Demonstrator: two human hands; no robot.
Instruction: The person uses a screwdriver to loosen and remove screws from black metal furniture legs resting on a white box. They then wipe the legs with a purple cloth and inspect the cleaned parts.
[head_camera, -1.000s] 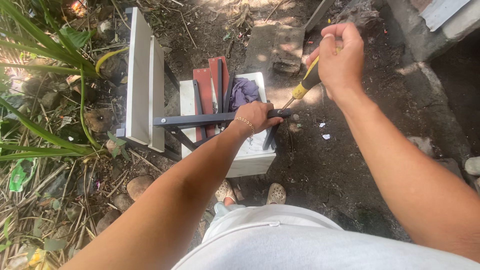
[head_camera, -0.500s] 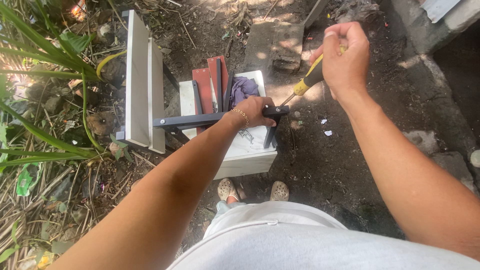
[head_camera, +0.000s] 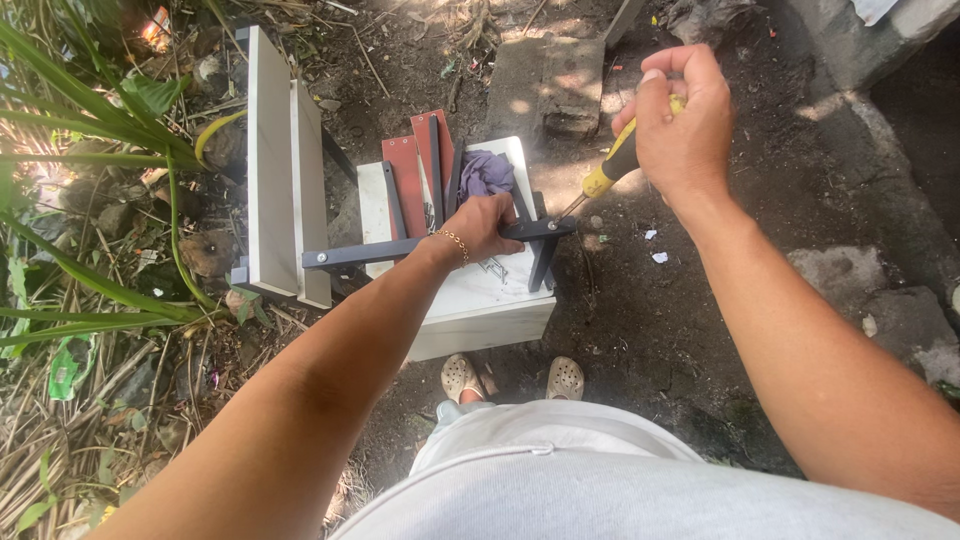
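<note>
My left hand (head_camera: 487, 226) grips a dark grey metal bar (head_camera: 368, 252) that lies across a white box (head_camera: 480, 300). The bar carries two pale wooden slats (head_camera: 273, 160) at its left end. My right hand (head_camera: 682, 118) is closed on the yellow and black handle of a screwdriver (head_camera: 610, 170). The screwdriver's tip points down and left at the right end of the bar, close to a screw there.
Red boards (head_camera: 412, 172), dark metal strips and a purple cloth (head_camera: 487, 172) rest on the white box. Green leaves and dry stalks fill the left side. Bare soil, a flat stone (head_camera: 548, 82) and a concrete edge (head_camera: 860, 60) lie to the right. My feet in sandals stand below the box.
My right hand with the screwdriver has come down slightly, bringing the tip closer to the bar's right end. My left hand keeps its hold on the bar.
</note>
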